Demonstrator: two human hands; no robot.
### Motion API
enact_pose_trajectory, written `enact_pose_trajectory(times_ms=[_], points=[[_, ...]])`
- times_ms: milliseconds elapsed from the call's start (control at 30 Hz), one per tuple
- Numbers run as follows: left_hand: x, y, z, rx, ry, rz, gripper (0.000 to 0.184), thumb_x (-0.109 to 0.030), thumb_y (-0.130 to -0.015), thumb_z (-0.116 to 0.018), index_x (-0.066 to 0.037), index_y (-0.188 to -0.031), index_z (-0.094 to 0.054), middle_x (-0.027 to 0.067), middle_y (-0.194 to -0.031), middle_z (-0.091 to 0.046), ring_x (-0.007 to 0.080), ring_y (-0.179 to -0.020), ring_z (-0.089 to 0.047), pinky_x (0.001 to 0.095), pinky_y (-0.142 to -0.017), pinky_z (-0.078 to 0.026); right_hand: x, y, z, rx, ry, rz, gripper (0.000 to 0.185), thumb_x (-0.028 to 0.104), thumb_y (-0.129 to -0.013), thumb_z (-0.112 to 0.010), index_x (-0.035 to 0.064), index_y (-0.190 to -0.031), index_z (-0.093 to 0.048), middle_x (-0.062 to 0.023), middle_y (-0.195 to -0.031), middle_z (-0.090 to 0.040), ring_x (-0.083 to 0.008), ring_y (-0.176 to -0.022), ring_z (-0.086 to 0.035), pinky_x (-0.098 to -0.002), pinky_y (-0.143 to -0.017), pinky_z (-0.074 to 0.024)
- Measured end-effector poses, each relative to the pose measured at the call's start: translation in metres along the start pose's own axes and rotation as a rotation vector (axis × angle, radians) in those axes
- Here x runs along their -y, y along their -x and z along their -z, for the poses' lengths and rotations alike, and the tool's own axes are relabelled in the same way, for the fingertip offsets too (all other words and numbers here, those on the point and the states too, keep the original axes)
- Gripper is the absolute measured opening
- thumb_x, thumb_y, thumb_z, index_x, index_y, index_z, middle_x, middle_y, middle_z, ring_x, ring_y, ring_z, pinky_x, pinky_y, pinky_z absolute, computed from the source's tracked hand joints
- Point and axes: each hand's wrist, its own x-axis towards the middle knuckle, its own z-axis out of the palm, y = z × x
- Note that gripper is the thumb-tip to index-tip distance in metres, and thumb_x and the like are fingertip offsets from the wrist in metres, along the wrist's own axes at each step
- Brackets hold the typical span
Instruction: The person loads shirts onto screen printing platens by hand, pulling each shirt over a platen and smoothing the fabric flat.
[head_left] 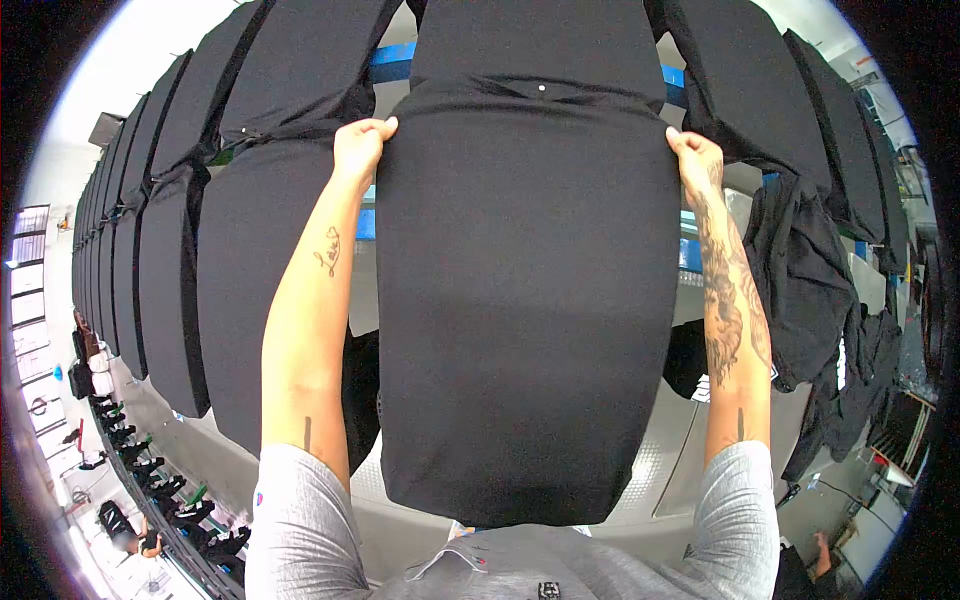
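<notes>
Pinching, your left hand (362, 148) and right hand (698, 158) hold the sides of a smooth black cloth garment (530, 270) in the head view. It lies flat, shaped like a long board, which you can't see under it. One hand is by each far corner of that shape. From your grip, the long way runs back toward your belly. Both hands look just as near the cloth.

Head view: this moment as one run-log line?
black garment: spread smooth, folds at far end | left hand: pinching left edge | right hand: pinching right edge
</notes>
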Motion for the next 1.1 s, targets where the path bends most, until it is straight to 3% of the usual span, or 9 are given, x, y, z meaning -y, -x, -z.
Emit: enact_pose_trajectory(times_ms=[133,233,367,467,533,667,733,933,1100], points=[[-0.004,0.005,-0.004,-0.196,-0.368,-0.002,0.029,-0.026,-0.082,-0.073,0.002,-0.090,-0.072,0.0094,-0.081,-0.069,0.0156,-0.076,-0.062,0.0303,-0.075,-0.048,0.005,-0.008,-0.016,-0.028,0.400,-0.055,0.043,0.045,-0.083,-0.068,0.0048,-0.097,-0.073,-0.0100,-0.088,-0.072,-0.0224,-0.090,-0.067,-0.0341,-0.084,-0.0486],[0.005,0.021,0.009,-0.143,-0.126,0.092,0.046,-0.034,-0.083,-0.071,0.004,-0.109,-0.066,0.0145,-0.096,-0.069,0.0186,-0.092,-0.063,0.0322,-0.083,-0.047,0.000,0.009,-0.008,0.011,0.112,0.028,0.051,0.049,-0.083,-0.067,0.0080,-0.114,-0.068,-0.0119,-0.103,-0.070,-0.0237,-0.100,-0.065,-0.0340,-0.090,-0.0464],[0.034,0.146,0.058,-0.068,-0.365,-0.308,0.050,-0.035,-0.090,-0.063,0.003,-0.122,-0.057,0.0176,-0.120,-0.060,0.0226,-0.109,-0.059,0.0344,-0.096,-0.044,0.026,0.156,0.039,0.045,0.095,0.119,0.053,0.035,-0.092,-0.061,0.0030,-0.133,-0.051,-0.0131,-0.119,-0.062,-0.0207,-0.112,-0.057,-0.0323,-0.095,-0.0442],[0.043,0.315,0.102,0.141,-0.226,-0.066,0.031,-0.021,-0.093,-0.061,0.001,-0.115,-0.060,0.0072,-0.101,-0.065,0.0137,-0.095,-0.059,0.0303,-0.089,-0.047,0.007,0.324,0.085,0.106,0.147,0.085,0.039,0.024,-0.095,-0.058,-0.0003,-0.125,-0.056,-0.0134,-0.122,-0.058,-0.0205,-0.114,-0.055,-0.0337,-0.099,-0.0435],[0.083,0.416,0.136,0.072,-0.148,0.110,0.025,-0.020,-0.091,-0.063,-0.001,-0.107,-0.063,0.0022,-0.085,-0.064,0.0071,-0.073,-0.055,0.0237,-0.063,-0.045,-0.029,0.439,0.113,0.045,0.195,-0.117,0.040,0.027,-0.095,-0.059,0.0000,-0.125,-0.056,-0.0145,-0.122,-0.058,-0.0225,-0.116,-0.054,-0.0340,-0.100,-0.0425],[0.122,0.555,0.153,-0.113,0.092,0.836,0.033,-0.036,-0.089,-0.064,-0.006,-0.102,-0.060,0.0009,-0.072,-0.057,0.0108,-0.054,-0.051,0.0231,-0.050,-0.043,-0.048,0.576,0.135,-0.119,-0.204,-0.944,0.023,0.031,-0.094,-0.061,0.0074,-0.092,-0.060,-0.0029,-0.075,-0.057,-0.0124,-0.070,-0.056,-0.0303,-0.062,-0.0469],[0.122,0.577,0.137,-0.107,0.330,0.903,0.034,-0.039,-0.088,-0.065,-0.006,-0.097,-0.060,0.0007,-0.071,-0.055,0.0101,-0.057,-0.052,0.0235,-0.052,-0.043,-0.035,0.605,0.134,-0.079,-0.618,-1.154,0.024,0.031,-0.093,-0.063,0.0107,-0.082,-0.057,0.0014,-0.063,-0.051,-0.0093,-0.056,-0.049,-0.0253,-0.051,-0.0404],[0.143,0.574,0.139,-0.344,0.450,0.522,0.020,-0.025,-0.088,-0.070,-0.006,-0.083,-0.063,0.0002,-0.068,-0.056,0.0089,-0.056,-0.050,0.0220,-0.050,-0.041,-0.077,0.614,0.129,-0.241,-0.530,-0.601,0.021,0.023,-0.087,-0.071,0.0101,-0.076,-0.058,0.0038,-0.063,-0.050,-0.0066,-0.053,-0.046,-0.0190,-0.046,-0.0355],[0.139,0.580,0.146,-0.320,0.482,0.587,0.021,-0.025,-0.088,-0.069,-0.006,-0.090,-0.063,0.0019,-0.074,-0.059,0.0104,-0.062,-0.055,0.0242,-0.054,-0.046,-0.066,0.631,0.117,-0.263,-0.527,-0.621,0.018,0.022,-0.085,-0.073,0.0083,-0.084,-0.062,0.0031,-0.066,-0.054,-0.0061,-0.056,-0.050,-0.0197,-0.049,-0.0412]])
